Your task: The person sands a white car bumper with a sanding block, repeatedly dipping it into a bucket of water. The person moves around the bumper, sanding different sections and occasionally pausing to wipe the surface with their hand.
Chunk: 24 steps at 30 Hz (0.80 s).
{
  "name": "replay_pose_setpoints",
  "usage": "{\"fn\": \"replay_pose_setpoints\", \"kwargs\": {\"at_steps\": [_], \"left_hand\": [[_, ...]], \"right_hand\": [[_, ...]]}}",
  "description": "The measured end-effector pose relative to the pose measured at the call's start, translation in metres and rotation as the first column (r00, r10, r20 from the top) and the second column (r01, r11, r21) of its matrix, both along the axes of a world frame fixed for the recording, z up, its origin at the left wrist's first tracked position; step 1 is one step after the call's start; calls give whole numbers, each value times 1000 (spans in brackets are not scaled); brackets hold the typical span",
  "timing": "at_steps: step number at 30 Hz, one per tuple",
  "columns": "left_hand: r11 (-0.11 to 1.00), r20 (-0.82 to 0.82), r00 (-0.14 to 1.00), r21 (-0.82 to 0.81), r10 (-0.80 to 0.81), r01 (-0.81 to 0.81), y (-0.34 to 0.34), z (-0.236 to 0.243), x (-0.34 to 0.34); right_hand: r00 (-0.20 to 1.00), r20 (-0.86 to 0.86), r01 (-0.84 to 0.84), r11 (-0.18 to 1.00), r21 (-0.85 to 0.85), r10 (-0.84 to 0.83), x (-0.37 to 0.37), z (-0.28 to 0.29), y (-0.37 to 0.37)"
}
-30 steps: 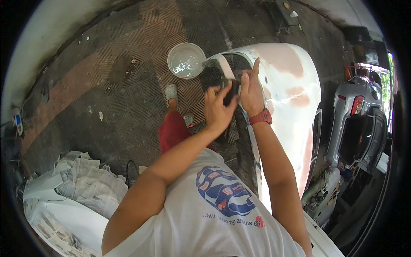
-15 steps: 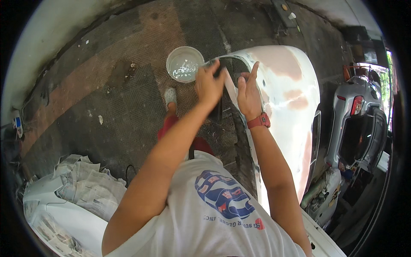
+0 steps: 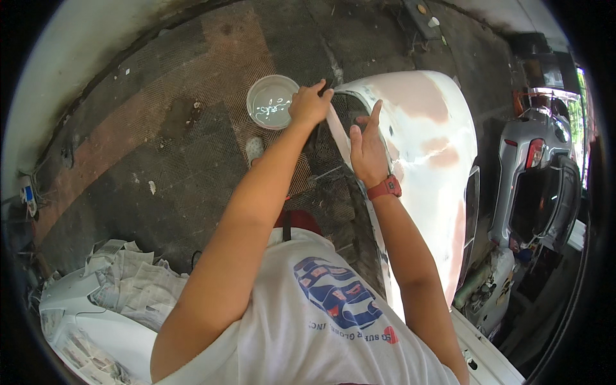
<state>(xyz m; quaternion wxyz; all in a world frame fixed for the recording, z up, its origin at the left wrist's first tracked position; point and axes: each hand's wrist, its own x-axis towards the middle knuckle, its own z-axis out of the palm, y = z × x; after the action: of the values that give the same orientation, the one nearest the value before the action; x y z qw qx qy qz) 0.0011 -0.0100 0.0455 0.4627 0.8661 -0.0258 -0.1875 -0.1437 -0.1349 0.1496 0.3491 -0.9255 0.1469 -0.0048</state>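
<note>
A large white car body panel (image 3: 425, 192) with pinkish-tan patches stands to my right, its curved, arch-shaped edge facing me. My left hand (image 3: 310, 106) is at the far end of a narrow tan strip (image 3: 339, 131) along that edge, beside the round bucket. Its fingers are bent round something dark that I cannot make out. Nearer to me, my right hand (image 3: 368, 153) lies against the arch edge, thumb and index finger stretched out and nothing visible in it. A red watch (image 3: 386, 187) is on that wrist.
A pale round bucket (image 3: 270, 120) of water stands on the dark, textured floor (image 3: 212, 135). At lower left is a white car part (image 3: 115, 333) partly covered with newspaper (image 3: 138, 282). A silver car (image 3: 513, 173) stands at far right, beyond the panel.
My left hand has moved slightly away from me along the panel edge, toward its far end. My right hand has stayed nearly in place. The view has shifted a little.
</note>
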Motion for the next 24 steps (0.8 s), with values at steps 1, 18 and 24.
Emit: {"fn": "replay_pose_setpoints", "kwargs": {"at_steps": [1,18,24], "left_hand": [[1000,-104,994,7,-25,25,2,-2,16],[991,130,991,-119,-44,59,16,2,-62],[999,-109,993,2,46,-46,-2,-43,22]], "right_hand": [[1000,-1,-6,1000,-8,6,1,-1,-1],[995,-89,46,999,12,-45,-10,1,-6],[996,-84,38,998,50,-34,-4,11,-2]]}}
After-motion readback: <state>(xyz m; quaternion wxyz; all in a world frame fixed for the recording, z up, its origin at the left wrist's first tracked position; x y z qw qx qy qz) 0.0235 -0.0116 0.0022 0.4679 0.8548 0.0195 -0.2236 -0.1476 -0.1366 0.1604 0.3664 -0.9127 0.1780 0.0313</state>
